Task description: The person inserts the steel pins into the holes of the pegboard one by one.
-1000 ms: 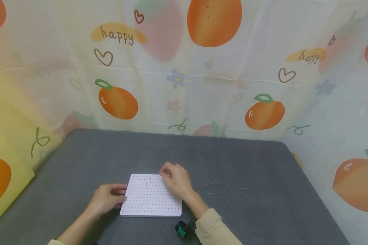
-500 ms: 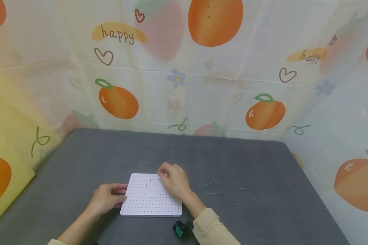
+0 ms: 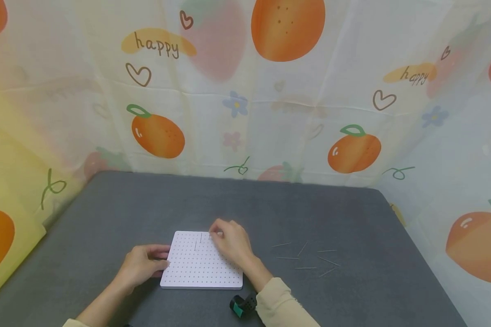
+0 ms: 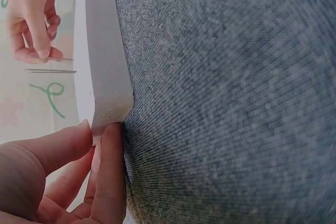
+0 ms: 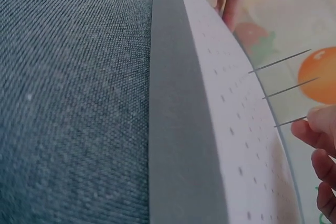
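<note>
A white pegboard (image 3: 200,268) full of small holes lies on the grey table. My left hand (image 3: 141,268) grips its left edge; in the left wrist view the thumb (image 4: 68,145) is on the top face and the fingers are against the side. Two thin metal pins stand upright near the far edge, a nearer pin (image 3: 195,245) and a farther pin (image 3: 201,238). Over the far right part, my right hand (image 3: 232,243) pinches a third pin (image 5: 291,122) between thumb and forefinger. Its lower tip is right at the board's surface, in line with the standing pins.
Several loose pins (image 3: 288,258) lie scattered on the table (image 3: 147,204) to the right of the board. A black strap with a green part (image 3: 243,305) is beside the right sleeve. A fruit-patterned curtain (image 3: 270,136) hangs behind the table.
My right hand has shifted slightly left along the board's far edge, with the pin in its fingertips. The left hand and the board have stayed in place.
</note>
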A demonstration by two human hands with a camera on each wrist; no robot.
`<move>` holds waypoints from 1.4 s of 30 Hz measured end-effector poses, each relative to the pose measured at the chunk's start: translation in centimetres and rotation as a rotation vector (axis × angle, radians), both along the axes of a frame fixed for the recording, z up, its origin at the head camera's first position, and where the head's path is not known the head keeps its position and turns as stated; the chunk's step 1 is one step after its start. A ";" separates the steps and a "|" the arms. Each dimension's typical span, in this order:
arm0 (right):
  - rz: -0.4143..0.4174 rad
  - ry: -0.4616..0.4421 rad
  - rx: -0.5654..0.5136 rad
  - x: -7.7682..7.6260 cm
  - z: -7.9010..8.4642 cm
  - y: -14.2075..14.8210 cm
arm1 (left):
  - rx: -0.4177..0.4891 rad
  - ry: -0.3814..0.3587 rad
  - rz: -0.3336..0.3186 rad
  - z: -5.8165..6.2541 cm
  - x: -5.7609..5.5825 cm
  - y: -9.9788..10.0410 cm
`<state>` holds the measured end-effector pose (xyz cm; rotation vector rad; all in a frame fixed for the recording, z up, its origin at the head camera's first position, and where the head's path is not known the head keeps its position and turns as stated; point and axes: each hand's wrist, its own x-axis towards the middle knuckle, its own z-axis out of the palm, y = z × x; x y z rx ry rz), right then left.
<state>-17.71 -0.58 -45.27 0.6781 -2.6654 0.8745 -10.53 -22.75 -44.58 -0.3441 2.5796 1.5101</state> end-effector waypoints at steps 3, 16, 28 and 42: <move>0.001 0.004 0.011 0.0 -0.1 0.0 | -0.009 -0.003 -0.001 0.0 0.0 0.0; 0.006 -0.006 0.039 -0.1 -0.3 -0.2 | -0.004 0.000 0.002 -0.1 0.0 0.0; 0.014 -0.068 0.071 0.0 -0.2 0.5 | 0.002 0.003 0.004 0.0 0.0 0.1; 0.025 -0.071 0.043 0.3 1.4 3.1 | 0.006 0.009 0.006 0.1 0.0 0.2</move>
